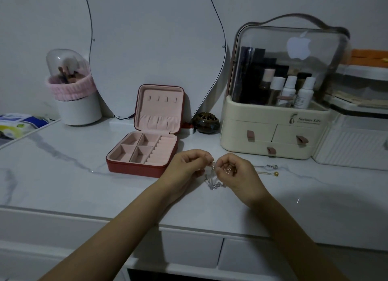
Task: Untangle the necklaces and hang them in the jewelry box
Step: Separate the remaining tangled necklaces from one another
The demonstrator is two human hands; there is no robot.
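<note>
A tangle of thin silver necklaces (pixel 213 181) hangs between my two hands above the marble tabletop (pixel 73 175). My left hand (pixel 186 167) pinches the chains from the left with curled fingers. My right hand (pixel 235 171) pinches them from the right, and a loop of chain shows inside its curled fingers. The red jewelry box (pixel 134 167) lies open just left of my hands, its pink lid upright with a row of small hooks (pixel 162 99) and a gathered pocket. Its tray compartments hold nothing that I can see.
A cream cosmetics organizer (pixel 273 131) with drawers stands at the back right. Two hairpins (pixel 270 169) lie right of my hands. A dark round ornament (pixel 206 123), a mirror (pixel 157 49) and a brush holder (pixel 71 91) stand along the wall. Drawers run below the table's front edge.
</note>
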